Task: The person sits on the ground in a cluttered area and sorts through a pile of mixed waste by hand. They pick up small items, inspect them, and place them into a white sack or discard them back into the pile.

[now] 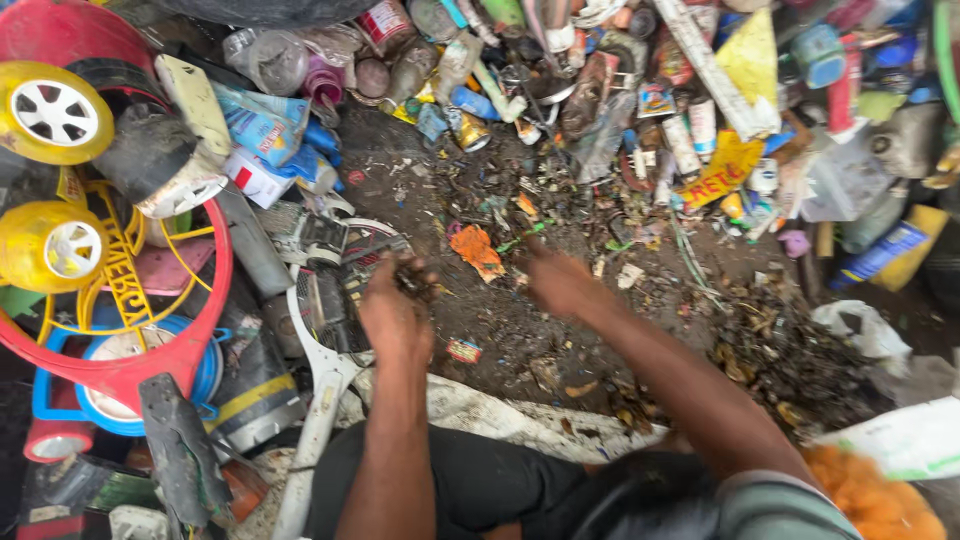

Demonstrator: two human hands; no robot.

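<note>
My left hand [395, 310] hovers over the dirty ground with its fingers pinched on a small clump of dark debris [412, 280]. It sits just right of a broken white racket frame [325, 340]. My right hand [558, 282] reaches forward low over the littered dirt, blurred, near an orange scrap [477, 250]; whether it holds anything is unclear.
A red and yellow toy car [95, 250] with yellow wheels lies at the left. A heap of bottles, cans and wrappers [600, 90] fills the far side. A white sack [520, 420] lies by my knees, with orange material [870, 495] at lower right.
</note>
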